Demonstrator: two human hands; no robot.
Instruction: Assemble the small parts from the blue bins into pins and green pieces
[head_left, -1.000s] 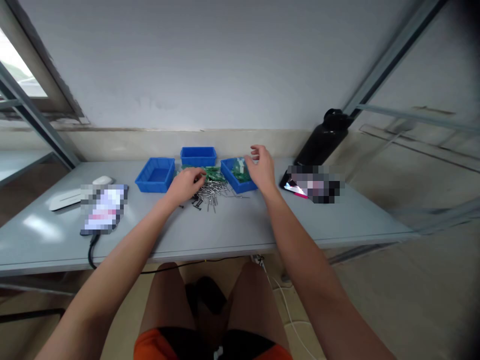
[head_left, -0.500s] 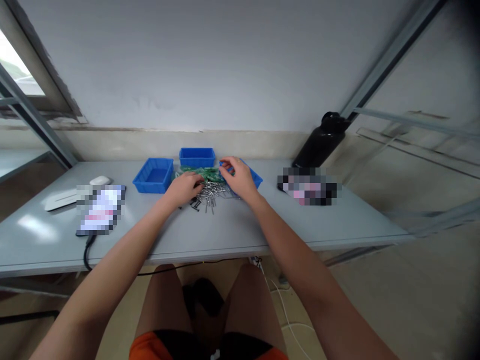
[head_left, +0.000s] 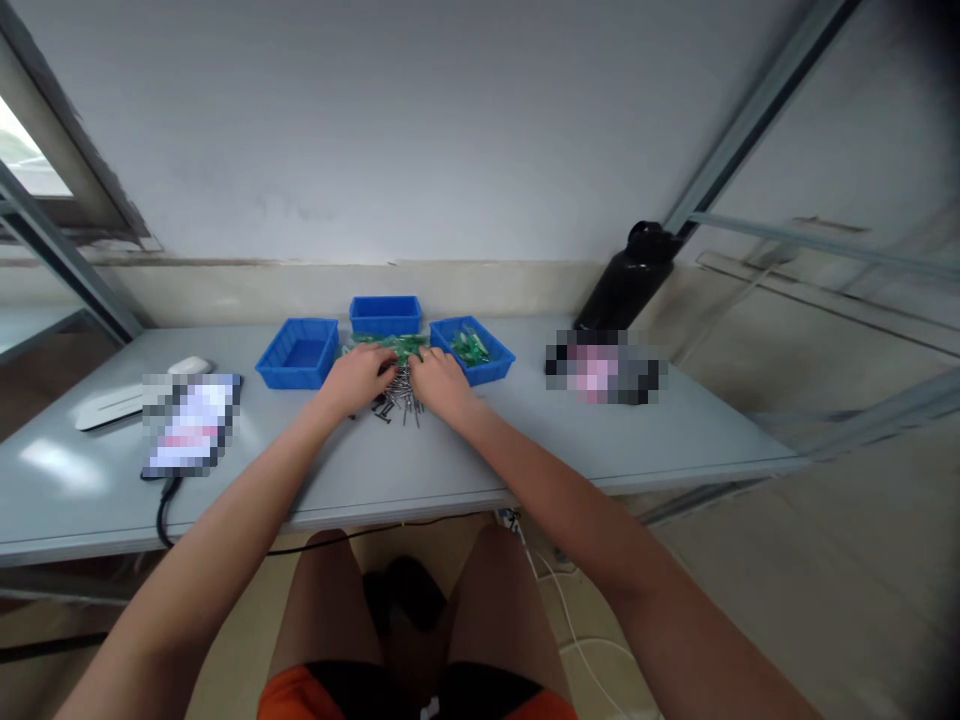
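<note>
A mixed pile lies at the middle of the table, with green plastic pieces point(head_left: 390, 346) at its back. Silver nails or screws point(head_left: 405, 398) spread in front, and black screws point(head_left: 382, 411) lie at the near left. My left hand point(head_left: 361, 378) rests on the pile's left side, fingers curled inward. From the right, my right hand point(head_left: 441, 382) reaches onto the pile with its fingers bent down among the pieces. Whatever either hand grips is hidden. Just beyond my right hand stands a blue bin point(head_left: 491, 373) with green pieces inside.
Two more blue bins stand at the left point(head_left: 294, 378) and at the back point(head_left: 385, 325). A phone point(head_left: 191, 425) with a black cable and a white device point(head_left: 120, 404) lie left. On the right are a black bottle point(head_left: 626, 285) and a blurred-out object point(head_left: 604, 370).
My right hand has moved from over the right bin, left and down to the pile. The green pieces in that bin now show. My left hand stays at the pile.
</note>
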